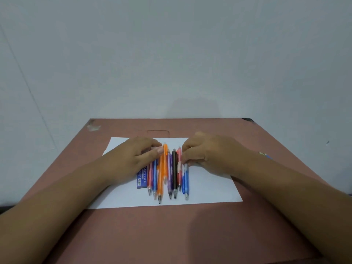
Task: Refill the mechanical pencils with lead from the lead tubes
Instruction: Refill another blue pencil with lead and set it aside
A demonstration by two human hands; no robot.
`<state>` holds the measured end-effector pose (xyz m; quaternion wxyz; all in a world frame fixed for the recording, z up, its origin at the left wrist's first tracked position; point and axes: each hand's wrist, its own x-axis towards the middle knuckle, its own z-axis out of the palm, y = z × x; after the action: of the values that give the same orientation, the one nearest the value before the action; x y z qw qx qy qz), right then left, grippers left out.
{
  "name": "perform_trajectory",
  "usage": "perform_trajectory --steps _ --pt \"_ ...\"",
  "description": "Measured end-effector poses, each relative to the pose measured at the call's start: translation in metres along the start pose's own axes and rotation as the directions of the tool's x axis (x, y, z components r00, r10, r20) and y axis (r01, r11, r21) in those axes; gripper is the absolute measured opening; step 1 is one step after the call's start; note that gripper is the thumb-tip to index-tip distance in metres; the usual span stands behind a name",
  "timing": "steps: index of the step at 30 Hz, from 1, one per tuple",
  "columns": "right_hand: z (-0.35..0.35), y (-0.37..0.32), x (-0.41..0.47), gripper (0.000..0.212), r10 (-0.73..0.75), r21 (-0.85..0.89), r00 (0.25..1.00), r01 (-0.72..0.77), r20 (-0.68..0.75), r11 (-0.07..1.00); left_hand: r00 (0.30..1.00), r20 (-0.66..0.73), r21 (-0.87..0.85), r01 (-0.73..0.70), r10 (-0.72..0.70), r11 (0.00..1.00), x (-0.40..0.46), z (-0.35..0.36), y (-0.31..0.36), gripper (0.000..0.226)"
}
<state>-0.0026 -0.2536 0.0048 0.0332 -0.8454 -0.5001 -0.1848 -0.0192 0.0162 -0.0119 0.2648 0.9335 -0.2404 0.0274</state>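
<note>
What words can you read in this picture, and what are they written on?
"PENCIL LEAD": white letters on the blue lead tube, which lies on the white paper beside the pencils.
A larger word above it on the same tube: partly hidden under the left hand, not readable.
A small pale label at the tube's near end: too blurred to read.
The mechanical pencils: no readable print.

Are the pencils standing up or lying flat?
Lying flat: the mechanical pencils rest side by side on the white paper, tips toward the camera.
</note>
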Motion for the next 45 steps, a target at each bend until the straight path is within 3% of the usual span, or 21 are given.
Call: perform_trajectory --steps 5,7,10,13,16,21,26,34,41,45 --pt "0.004 0.008 0.001 0.017 -0.027 -0.024 0.998 0.026 -0.052 0.999 0.999 -0.033 -0.075 0.032 -0.035 0.997 -0.002 0.0 -0.008 0.066" --pt "0.005 0.013 0.006 0.017 0.061 -0.012 0.996 -0.062 -0.065 0.998 0.998 -0.045 -0.099 0.03 -0.035 0.995 -0.003 -0.001 -0.009 0.069" --pt "0.003 0.011 0.017 0.014 0.279 0.037 0.96 -0.278 -0.03 0.96 0.996 -0.092 -0.161 -0.008 -0.007 0.987 -0.004 -0.002 -0.005 0.056" --pt "-0.002 0.0 0.029 0.019 0.456 0.212 0.89 -0.446 -0.001 0.87 0.99 -0.139 -0.252 -0.039 0.003 0.967 -0.003 -0.004 -0.001 0.036" --pt "-0.002 -0.011 0.037 0.017 0.587 0.467 0.809 -0.535 0.041 0.704 0.977 -0.212 -0.309 -0.104 0.038 0.945 -0.004 -0.003 0.002 0.032" --pt "0.003 -0.037 0.053 0.014 0.628 0.739 0.775 -0.463 0.069 0.489 0.938 -0.345 -0.345 -0.145 0.019 0.927 -0.002 -0.001 0.008 0.029" --pt "0.009 -0.047 0.055 0.011 0.629 0.758 0.777 -0.43 0.033 0.491 0.92 -0.379 -0.46 -0.094 -0.1 0.883 -0.005 -0.003 0.017 0.029" --pt "-0.001 -0.046 0.04 0.008 0.65 0.721 0.757 -0.414 -0.066 0.556 0.918 -0.397 -0.32 -0.124 -0.014 0.939 -0.003 -0.004 0.022 0.023" --pt "-0.013 -0.046 0.033 0.023 0.742 0.853 0.633 -0.244 -0.221 0.462 0.88 -0.462 -0.122 -0.188 0.112 0.975 -0.003 -0.003 0.015 0.017" --pt "-0.016 -0.046 0.032 0.015 0.762 0.877 0.599 -0.197 -0.247 0.439 0.87 -0.472 -0.057 -0.191 0.142 0.98 -0.001 -0.004 0.012 0.015"
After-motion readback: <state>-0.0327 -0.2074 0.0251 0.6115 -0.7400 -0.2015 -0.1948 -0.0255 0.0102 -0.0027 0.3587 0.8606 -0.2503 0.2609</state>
